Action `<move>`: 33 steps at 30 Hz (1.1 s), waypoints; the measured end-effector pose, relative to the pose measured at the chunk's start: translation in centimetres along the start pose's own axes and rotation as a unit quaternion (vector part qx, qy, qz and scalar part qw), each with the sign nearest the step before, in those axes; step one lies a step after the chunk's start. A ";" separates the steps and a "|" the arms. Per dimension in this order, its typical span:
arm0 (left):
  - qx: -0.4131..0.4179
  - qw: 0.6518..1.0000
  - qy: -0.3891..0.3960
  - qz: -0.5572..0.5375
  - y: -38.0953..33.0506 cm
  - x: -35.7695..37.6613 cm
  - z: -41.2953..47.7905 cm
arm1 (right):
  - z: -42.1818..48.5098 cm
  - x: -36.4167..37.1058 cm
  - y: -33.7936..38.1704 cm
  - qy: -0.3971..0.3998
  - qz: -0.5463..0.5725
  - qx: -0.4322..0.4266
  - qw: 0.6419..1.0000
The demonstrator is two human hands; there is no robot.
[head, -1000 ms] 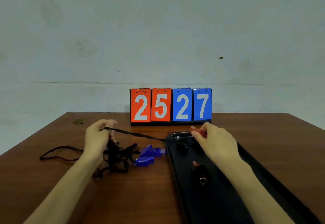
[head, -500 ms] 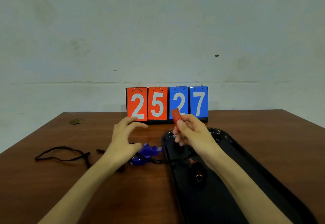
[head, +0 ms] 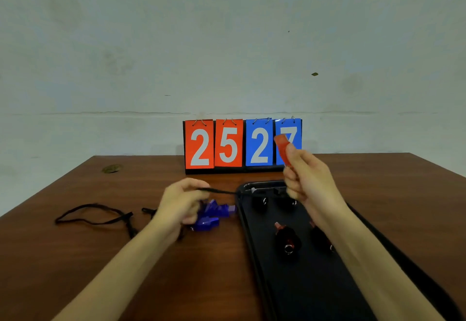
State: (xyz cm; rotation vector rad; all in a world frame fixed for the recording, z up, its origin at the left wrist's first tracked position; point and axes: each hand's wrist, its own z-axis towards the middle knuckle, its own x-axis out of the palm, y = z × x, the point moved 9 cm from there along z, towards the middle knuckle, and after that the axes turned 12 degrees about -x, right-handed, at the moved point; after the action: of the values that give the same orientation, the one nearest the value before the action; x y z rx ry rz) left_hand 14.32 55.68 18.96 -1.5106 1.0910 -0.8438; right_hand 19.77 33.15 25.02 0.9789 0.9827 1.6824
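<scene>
My right hand [head: 306, 178] holds a red whistle [head: 283, 148] raised above the far end of a black tray [head: 315, 290]. A black lanyard cord [head: 218, 190] runs from that hand's side across to my left hand [head: 180, 201], which pinches it above the table. Two blue whistles [head: 213, 216] lie on the table just right of my left hand. Inside the tray lie dark red whistles [head: 287, 238] and two darker ones [head: 262, 201] near its far rim.
A flip scoreboard [head: 242, 144] reading 25 and 27 stands at the back of the brown wooden table [head: 75, 257]. A loose black lanyard [head: 95, 216] lies at the left. A small brownish spot [head: 111, 168] marks the far left corner. A pale wall rises behind.
My right hand has lifted the red whistle up and to the right, in front of the scoreboard's 7. My left hand has closed on the lanyard cord, which now stretches between the hands.
</scene>
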 end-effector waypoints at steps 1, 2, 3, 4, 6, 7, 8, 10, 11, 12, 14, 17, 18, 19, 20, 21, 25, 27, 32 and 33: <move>-0.001 0.999 -0.027 -0.026 -0.1 -1.3 0.5 | 0.1 -0.8 0.3 -0.024 -0.106 -0.019 0.994; -0.004 0.997 -0.053 -0.049 0.0 -2.6 0.9 | 0.1 -1.2 0.7 -0.043 -0.195 -0.042 0.979; -0.012 0.995 -0.079 -0.066 0.2 -3.7 1.1 | 0.0 -1.4 1.1 -0.053 -0.256 -0.065 0.963; -0.022 0.992 -0.103 -0.076 0.5 -4.7 1.3 | 0.0 -1.4 1.3 -0.057 -0.285 -0.081 0.954; -0.042 0.987 -0.138 -0.075 0.9 -6.1 1.3 | 0.0 -1.5 1.3 -0.058 -0.305 -0.092 0.946; -0.052 0.986 -0.140 -0.070 0.8 -6.3 1.6 | 0.1 -1.7 1.1 -0.056 -0.306 -0.088 0.946; -0.067 0.987 -0.133 -0.059 0.7 -6.1 1.9 | 0.3 -1.8 0.8 -0.052 -0.294 -0.077 0.951; -0.118 0.984 -0.137 -0.008 0.8 -5.3 2.1 | 0.4 -1.4 -0.1 -0.031 -0.218 -0.042 0.974; -0.123 0.979 -0.162 0.032 0.7 -5.2 2.3 | 0.3 -0.9 -0.5 -0.015 -0.172 -0.026 0.985; -0.093 0.976 -0.181 0.073 0.1 -4.8 2.1 | 0.1 -0.3 -0.7 0.004 -0.138 -0.017 0.990; 0.036 0.971 -0.185 0.147 -1.5 -3.2 0.7 | -0.4 1.1 -1.0 0.048 -0.119 -0.012 0.992; 0.157 0.970 -0.106 0.153 -2.0 0.1 -1.4 | -1.2 3.1 -1.3 0.109 -0.107 -0.021 0.988; 0.155 0.982 -0.032 0.107 -1.8 1.8 -1.8 | -1.6 3.7 -1.3 0.126 -0.092 -0.020 0.987; 0.136 0.988 0.055 0.047 -1.5 3.6 -2.2 | -2.0 4.3 -1.4 0.144 -0.073 -0.018 0.987; 0.111 0.984 0.141 -0.015 -1.1 5.4 -2.8 | -2.4 4.8 -1.6 0.164 -0.054 -0.013 0.985; 0.084 0.973 0.208 -0.058 -0.6 6.9 -3.3 | -2.7 5.2 -1.8 0.178 -0.036 -0.004 0.983; 0.057 0.954 0.292 -0.029 0.9 9.2 -4.9 | -2.5 4.7 -2.9 0.141 0.035 0.043 0.989; 0.045 0.964 0.260 -0.015 1.2 8.6 -4.5 | -2.1 3.8 -3.5 0.097 0.087 0.069 0.989; 0.042 0.976 0.213 0.014 1.0 7.8 -3.9 | -1.4 2.6 -4.3 0.011 0.180 0.118 0.976; 0.039 0.977 0.208 0.015 1.0 7.7 -3.8 | -1.3 2.2 -4.3 0.003 0.156 0.108 0.982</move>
State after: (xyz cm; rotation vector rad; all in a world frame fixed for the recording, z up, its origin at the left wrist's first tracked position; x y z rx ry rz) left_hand 13.24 47.12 18.49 -1.2787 1.3617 -1.2028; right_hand 19.37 36.09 21.01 1.3287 1.0759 1.8597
